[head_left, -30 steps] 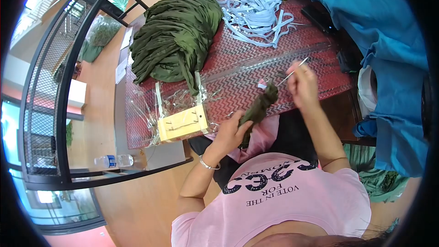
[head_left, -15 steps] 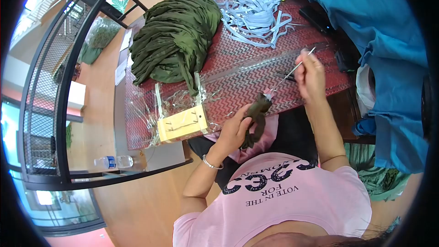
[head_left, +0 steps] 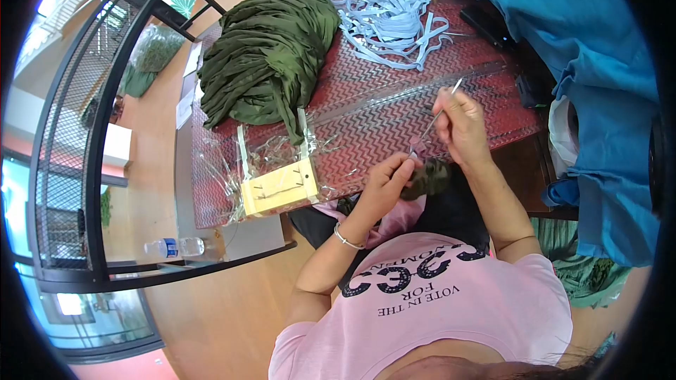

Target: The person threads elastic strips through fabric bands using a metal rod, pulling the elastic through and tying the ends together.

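My right hand (head_left: 465,127) is closed around a thin metal rod (head_left: 455,87), which slants down toward my left fingers. My left hand (head_left: 391,177) pinches a gathered piece of dark green fabric (head_left: 431,179) at the table's near edge. A small pale pinkish bit (head_left: 417,145) pokes up between my left fingertips and the rod's lower end; what it is, I cannot make out. On the table lie a large heap of dark green fabric (head_left: 271,56) and a tangle of light blue elastic straps (head_left: 387,17).
A yellow block with nails (head_left: 279,188) is taped to the near left corner of the red patterned table (head_left: 366,116). Black devices (head_left: 486,27) lie at the right, beside hanging blue cloth (head_left: 563,35). A metal mesh frame (head_left: 77,134) and water bottle (head_left: 174,248) are left.
My left hand has moved up and right, and the small green piece now hangs right of its fingers. My right hand has shifted slightly left and down with the rod.
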